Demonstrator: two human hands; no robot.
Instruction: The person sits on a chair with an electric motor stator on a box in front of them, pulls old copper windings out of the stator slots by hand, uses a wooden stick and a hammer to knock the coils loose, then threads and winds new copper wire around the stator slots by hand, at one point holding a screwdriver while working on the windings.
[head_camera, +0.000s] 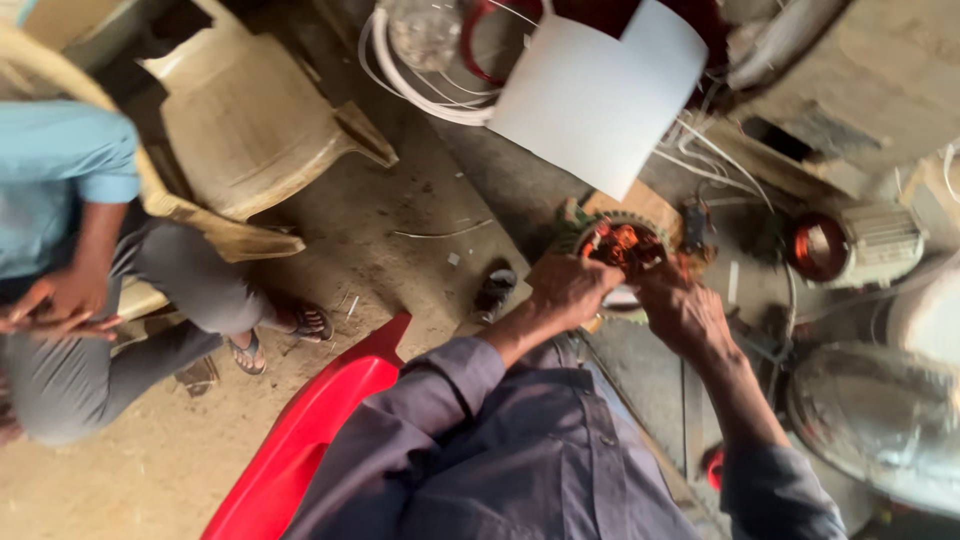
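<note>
At the far left a seated person (70, 270) in a light blue shirt and grey trousers rests with hands folded on the lap, sandalled feet on the dirt floor (330, 250); those hands are not ours. Behind that person stands a beige plastic chair (250, 120), pushed back so the middle of the floor stays open. Closer to us a red plastic seat (300, 440) juts out from under our grey shirt, which suggests we sit low and lean forward over the work.

In the middle, our left hand (568, 288) reaches out to the motor stator (622, 243), a toothed metal ring with copper windings inside, lying flat with its open face up, probably so the coils can be reached from above. The left grip is curled against the near left rim, apparently steadying the ring; whether it truly pinches anything we cannot tell. Above hangs a white sheet (600, 95) with white wires (420, 95) looped beside it.

Our right hand (685, 312) sits at the stator's near right edge, fingers bent down toward the windings; its grip is hidden by the back of the hand. Further right lie a second motor (850, 245) with a copper coil and a wire fan guard (880, 420), set aside well apart from the hands.
</note>
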